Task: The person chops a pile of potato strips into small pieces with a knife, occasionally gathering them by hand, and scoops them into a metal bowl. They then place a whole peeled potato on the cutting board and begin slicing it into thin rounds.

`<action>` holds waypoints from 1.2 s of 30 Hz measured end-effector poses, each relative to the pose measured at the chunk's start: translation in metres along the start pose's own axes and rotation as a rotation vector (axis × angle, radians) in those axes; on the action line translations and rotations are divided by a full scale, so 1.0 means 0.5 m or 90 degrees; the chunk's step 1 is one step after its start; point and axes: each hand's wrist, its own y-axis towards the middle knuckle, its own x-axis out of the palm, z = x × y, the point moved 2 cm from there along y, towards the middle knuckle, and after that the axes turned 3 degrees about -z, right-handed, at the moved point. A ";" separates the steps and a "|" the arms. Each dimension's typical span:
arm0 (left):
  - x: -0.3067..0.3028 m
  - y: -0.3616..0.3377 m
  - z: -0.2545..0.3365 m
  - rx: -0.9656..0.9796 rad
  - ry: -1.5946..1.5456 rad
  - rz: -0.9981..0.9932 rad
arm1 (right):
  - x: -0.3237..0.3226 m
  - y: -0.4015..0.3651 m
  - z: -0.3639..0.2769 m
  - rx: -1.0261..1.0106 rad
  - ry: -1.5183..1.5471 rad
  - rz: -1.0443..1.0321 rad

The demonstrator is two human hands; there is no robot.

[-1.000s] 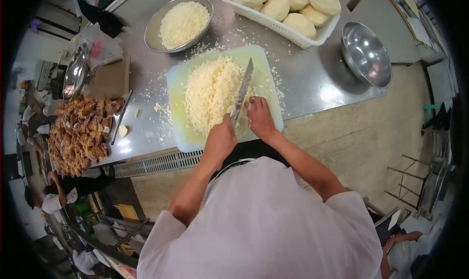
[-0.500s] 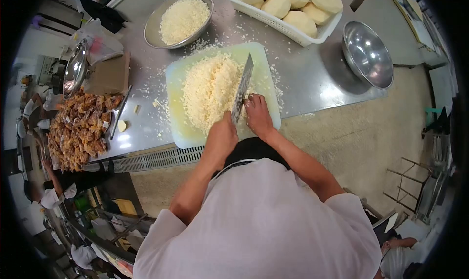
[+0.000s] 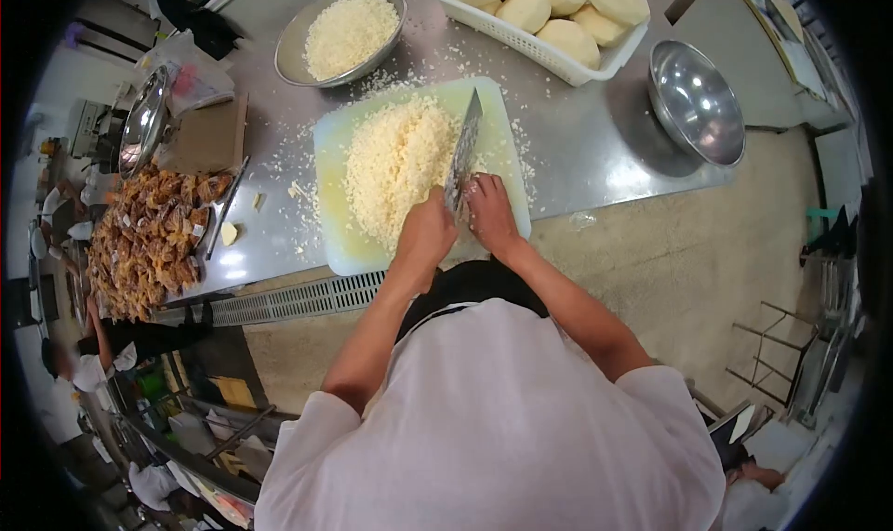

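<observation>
A large knife (image 3: pixel 464 150) stands with its blade over the pale green cutting board (image 3: pixel 332 243), its tip pointing away from me. My left hand (image 3: pixel 427 232) is wrapped round its handle. Just right of the blade's near end, my right hand (image 3: pixel 491 213) has its fingers curled and pressed together; what lies beneath them is mostly hidden. A large heap of finely chopped pale food (image 3: pixel 395 173) covers the board's middle, left of the blade. Small bits are scattered around the board on the metal table (image 3: pixel 595 173).
Beyond the board are a metal bowl (image 3: pixel 287 52) of chopped food and a white basket (image 3: pixel 521 40) of peeled, pale, round vegetables. Another metal bowl (image 3: pixel 698 103) stands at the right edge. Wrapped brown items (image 3: pixel 149 243) lie left, beside a thin rod (image 3: pixel 228 205). Other people are at far left and lower right.
My left hand and the knife have moved slightly away from my body. My right hand remains beside the blade, with its fingers a little higher in view.
</observation>
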 end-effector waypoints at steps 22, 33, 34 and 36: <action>-0.026 -0.048 0.019 -0.038 0.044 -0.025 | -0.024 0.007 0.014 -0.015 0.092 0.054; 0.022 -0.014 -0.005 0.014 0.066 -0.042 | -0.011 -0.007 0.006 0.015 -0.024 0.019; 0.027 -0.001 -0.002 0.034 0.062 -0.040 | -0.010 -0.008 0.008 0.010 -0.019 0.007; 0.006 -0.006 0.010 0.040 0.058 -0.037 | -0.016 -0.004 0.011 -0.001 -0.017 -0.003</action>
